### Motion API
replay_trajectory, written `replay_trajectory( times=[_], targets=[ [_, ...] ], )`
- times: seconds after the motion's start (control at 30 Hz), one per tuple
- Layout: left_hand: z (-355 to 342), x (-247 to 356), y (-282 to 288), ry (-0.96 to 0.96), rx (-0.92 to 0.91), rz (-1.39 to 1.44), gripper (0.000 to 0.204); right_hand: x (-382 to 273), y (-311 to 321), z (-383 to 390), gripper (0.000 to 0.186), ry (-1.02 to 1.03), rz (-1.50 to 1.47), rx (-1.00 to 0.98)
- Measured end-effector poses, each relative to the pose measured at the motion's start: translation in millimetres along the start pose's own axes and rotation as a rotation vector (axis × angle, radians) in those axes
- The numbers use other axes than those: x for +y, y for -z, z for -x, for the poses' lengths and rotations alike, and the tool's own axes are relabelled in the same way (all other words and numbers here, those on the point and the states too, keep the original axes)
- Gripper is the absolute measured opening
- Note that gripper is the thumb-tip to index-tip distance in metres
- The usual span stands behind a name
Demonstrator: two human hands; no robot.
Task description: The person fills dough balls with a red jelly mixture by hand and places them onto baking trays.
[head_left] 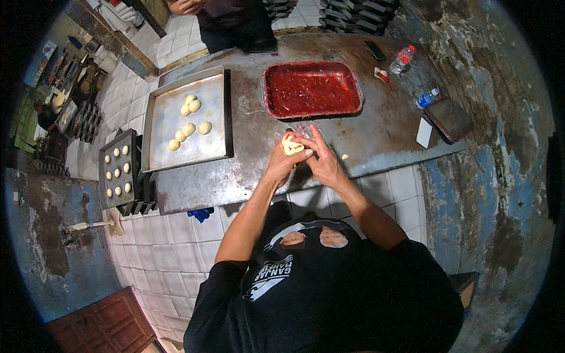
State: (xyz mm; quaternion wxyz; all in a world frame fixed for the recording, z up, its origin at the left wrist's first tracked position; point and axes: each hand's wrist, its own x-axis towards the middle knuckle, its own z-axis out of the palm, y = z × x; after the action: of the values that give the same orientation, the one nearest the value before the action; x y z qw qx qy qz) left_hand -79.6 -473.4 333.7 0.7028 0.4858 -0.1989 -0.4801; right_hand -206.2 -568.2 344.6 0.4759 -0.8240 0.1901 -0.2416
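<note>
Close to the near edge of the metal table, my left hand cups a piece of pale dough with red filling showing on it. Over the dough reach the fingers of my right hand, touching it while spread apart, one of them stretched outward. Just beyond my hands lies a glass dish holding glossy red paste. On the left, a large metal tray carries several loose round dough balls, some touching one another. A small dough scrap rests right of my hands.
Left of the table, a dark baking tray bears rows of small dough balls. At the right are a phone, a clear bottle, a small blue bottle, a white card and a dark tin. A person stands opposite.
</note>
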Motion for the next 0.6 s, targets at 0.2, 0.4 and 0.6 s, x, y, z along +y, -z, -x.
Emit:
replay_trajectory(
  times=[0.2,0.4,0.6],
  targets=[
    [37,-2,-41,0.006,0.001,0.028,0.015,-5,15,33,0.050,0.039,-0.116,0.104],
    [58,-7,-60,-0.257,0.088,-0.380,0.034,-9,16,54,0.054,-0.118,-0.358,0.237],
    [74,14,-54,-0.350,-0.112,-0.719,0.044,-3,50,38,0.068,-0.368,-0.861,-0.171]
  ],
)
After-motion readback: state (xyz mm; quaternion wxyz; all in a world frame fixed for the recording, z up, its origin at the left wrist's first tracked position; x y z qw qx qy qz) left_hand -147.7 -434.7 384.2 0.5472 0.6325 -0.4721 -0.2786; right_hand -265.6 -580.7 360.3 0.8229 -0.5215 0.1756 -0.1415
